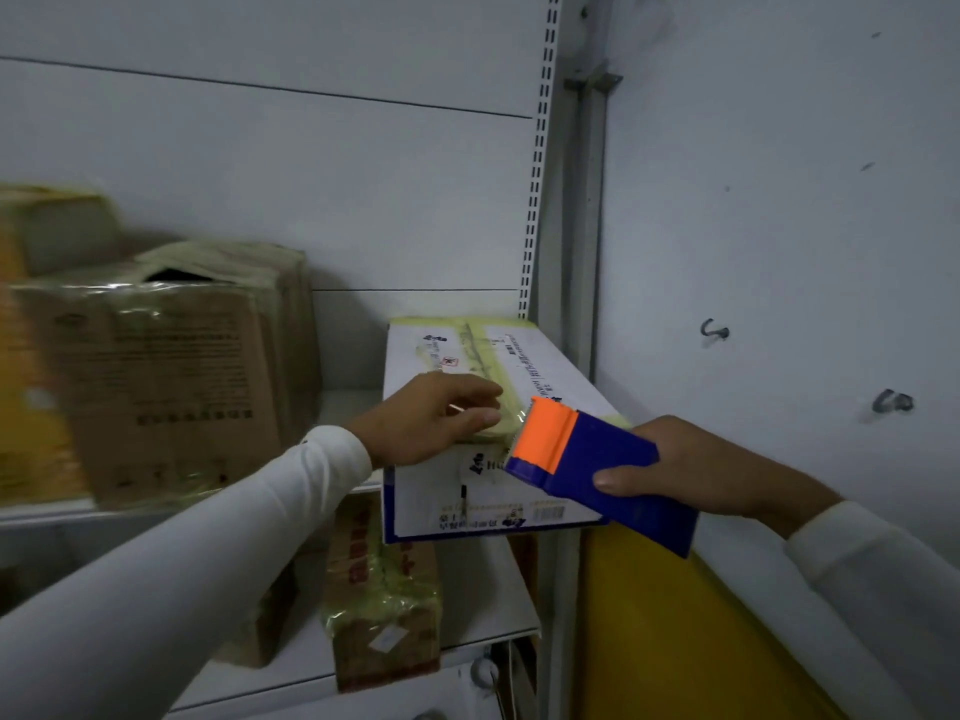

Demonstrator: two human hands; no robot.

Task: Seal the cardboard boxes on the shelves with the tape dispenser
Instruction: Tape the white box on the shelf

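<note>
The white box (498,407) sits on the shelf (353,402). The left hand (431,418), fingers straight, presses the yellowish tape (488,356) flat. At its four o'clock, the right hand (691,470) grips the tape dispenser (587,459), apparently to cut the strip.

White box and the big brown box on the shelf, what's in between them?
Head view: only bare shelf between the white box and brown box.

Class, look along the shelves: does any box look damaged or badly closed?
Yes. The brown cardboard box on the left of the shelf has its top flaps gaping, with a dark opening showing, and wrinkled tape on it.
</note>
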